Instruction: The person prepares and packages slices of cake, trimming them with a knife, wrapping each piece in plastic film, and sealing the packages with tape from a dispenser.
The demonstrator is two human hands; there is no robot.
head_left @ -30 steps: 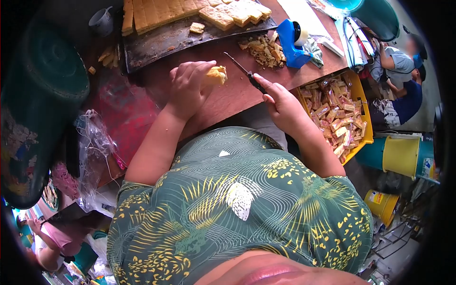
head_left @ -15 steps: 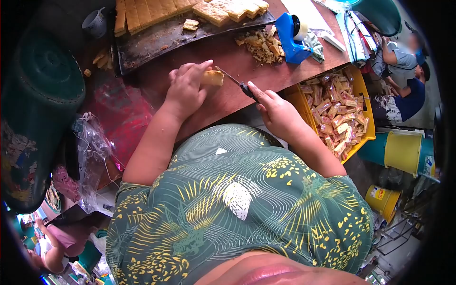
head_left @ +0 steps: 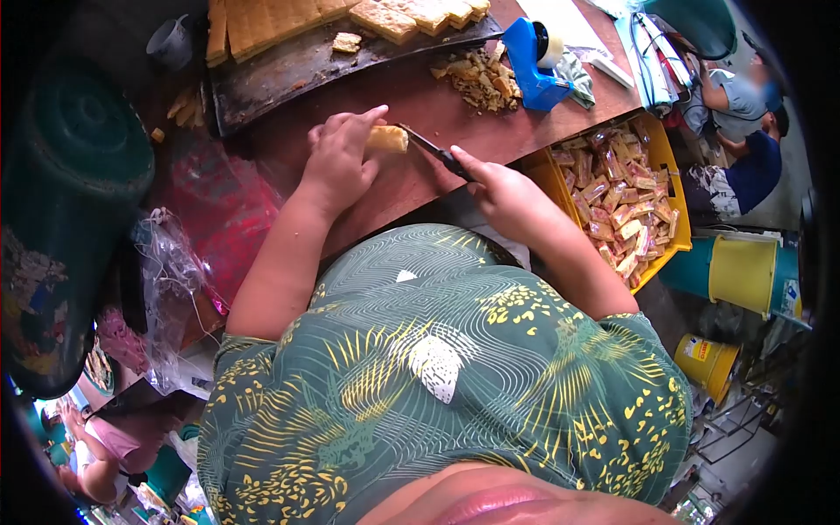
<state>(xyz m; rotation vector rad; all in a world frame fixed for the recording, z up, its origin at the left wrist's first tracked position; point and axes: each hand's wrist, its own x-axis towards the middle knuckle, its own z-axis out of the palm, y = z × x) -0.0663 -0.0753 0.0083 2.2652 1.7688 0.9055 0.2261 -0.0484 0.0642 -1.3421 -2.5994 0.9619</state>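
Head view: worktop work, both hands in sight above the brown table [head_left: 420,185].
Left hand [head_left: 339,164]: fingers bent around a pale-yellow cake piece [head_left: 390,139], gripping it; the piece's cut end juts out toward the right hand.
Cake piece: held over the table, in front of the dark tray and apart from it.
Right hand [head_left: 500,194]: fingers closed on the black handle of a knife [head_left: 456,164], one finger extended along it.
Blade: slants toward the left hand, tip at the jutting end of the piece; contact cannot be told.
Tray [head_left: 289,89]: carries a sliced cake slab [head_left: 278,28], loose slices [head_left: 387,19] at its right part, and one small offcut [head_left: 346,42].
Crumb heap [head_left: 479,80]: on the table, right of the tray, just beside a blue tape dispenser [head_left: 532,77].
Cloth [head_left: 578,80]: bunched next to the dispenser.
Yellow crate [head_left: 671,171]: beside the table, near the right forearm, filled with wrapped bars [head_left: 626,198].
Mug [head_left: 171,43]: left of the tray.
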